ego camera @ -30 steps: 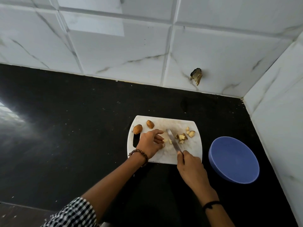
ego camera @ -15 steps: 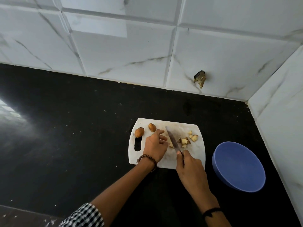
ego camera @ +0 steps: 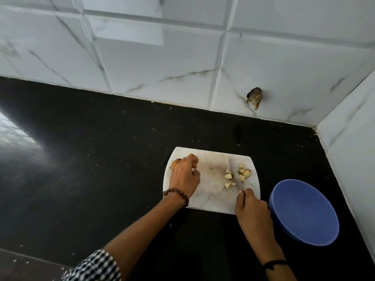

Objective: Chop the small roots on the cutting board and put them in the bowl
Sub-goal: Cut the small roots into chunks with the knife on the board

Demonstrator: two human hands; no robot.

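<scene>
A white cutting board (ego camera: 211, 192) lies on the black counter. My left hand (ego camera: 184, 176) is at the board's left end, fingers curled down over two whole brown roots (ego camera: 174, 164), which it mostly hides. My right hand (ego camera: 253, 211) grips the handle of a knife (ego camera: 233, 169) at the board's near right corner. The blade points away from me and lies between two small clusters of pale chopped pieces (ego camera: 243, 173). An empty blue bowl (ego camera: 304, 211) stands just right of the board, close to my right hand.
The black counter (ego camera: 101, 159) runs far to the left. White marble-look tiles form the back wall, with a broken hole (ego camera: 254, 97) in them, and a side wall (ego camera: 355, 142) closes the corner right of the bowl.
My left hand left the chopped pieces and moved to the whole roots at the board's left end. The knife shifted right, pushing pieces toward the right side.
</scene>
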